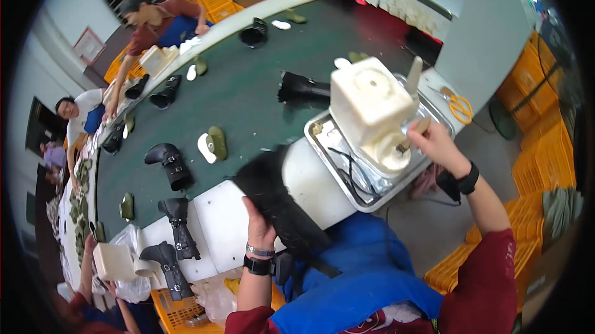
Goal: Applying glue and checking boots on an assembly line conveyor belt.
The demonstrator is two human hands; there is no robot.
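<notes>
My left hand [260, 227] grips a tall black boot [276, 188] by its shaft, above the near edge of the white ledge. Its fingers are mostly hidden behind the boot. My right hand [439, 146] pinches the wooden handle of a brush [422, 125], whose lower end sits in the round cup of a white plastic glue pot [370, 95]. That pot stands in a shallow metal tray [358, 204], where a black cable also lies.
Dark boots [172, 163], white insoles and green shoe forms [217, 143] lie on the green conveyor belt [248, 89]. Orange-handled scissors [458, 107] rest right of the tray. Orange crates [545, 154] stack at right. Co-workers reach in from the left; another glue pot [113, 262] is there.
</notes>
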